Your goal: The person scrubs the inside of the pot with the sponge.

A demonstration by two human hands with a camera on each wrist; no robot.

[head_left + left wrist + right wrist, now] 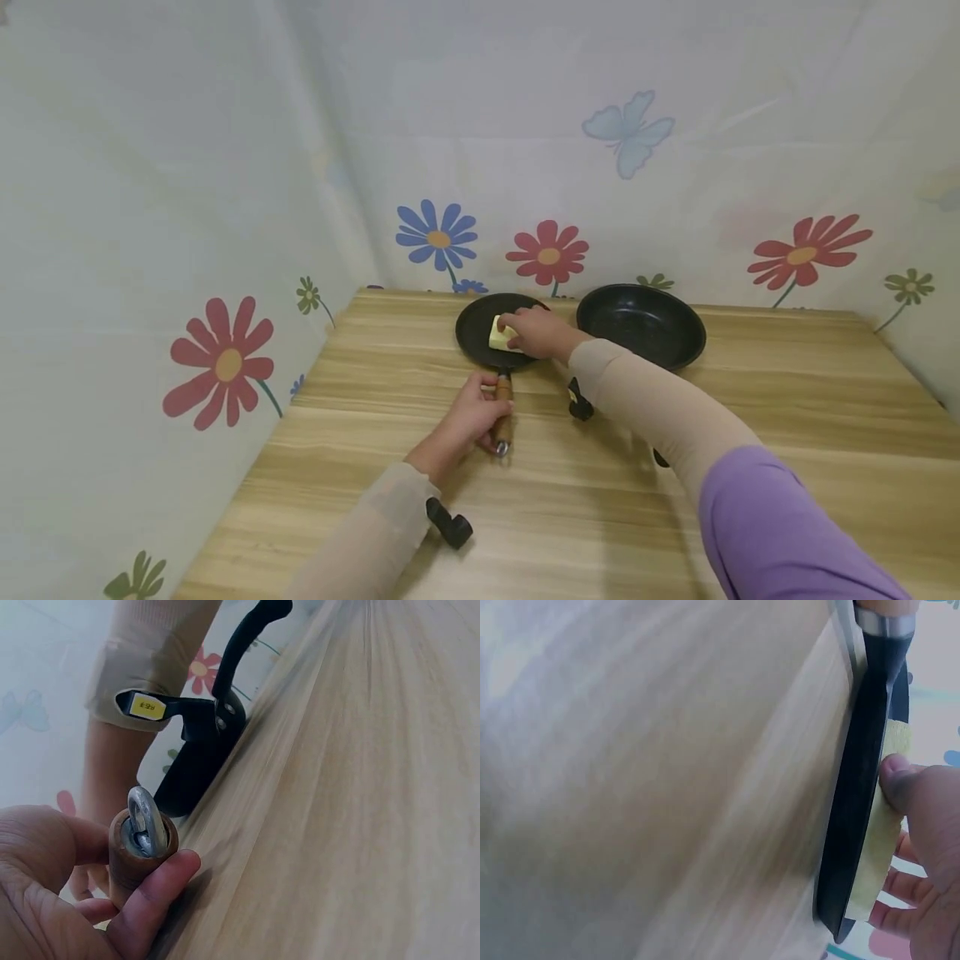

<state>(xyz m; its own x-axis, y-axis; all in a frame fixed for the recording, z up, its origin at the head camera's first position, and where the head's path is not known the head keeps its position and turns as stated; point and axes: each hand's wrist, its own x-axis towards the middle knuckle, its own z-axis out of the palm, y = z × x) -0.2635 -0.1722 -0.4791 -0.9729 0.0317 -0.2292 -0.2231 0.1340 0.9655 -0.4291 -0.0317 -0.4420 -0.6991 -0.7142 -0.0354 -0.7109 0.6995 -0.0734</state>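
Observation:
A small, flat black frying pan (472,337) lies toward the back of the table, its wooden handle (504,429) pointing at me. My left hand (467,414) holds that handle between thumb and fingers, and the metal hanging ring (148,823) at its end shows in the left wrist view. Over the pan, my right hand (542,332) grips a pale yellow sponge (497,336). In the right wrist view the sponge (876,855) lies against the pan's cooking surface, thumb on its near side and fingers on the far side.
To the right stands a larger, deeper black frying pan (637,321), partly behind my right forearm; its handle tip (661,457) shows below the sleeve. A wall covering with printed flowers (547,254) rises behind the wooden table (810,392) and along its left side.

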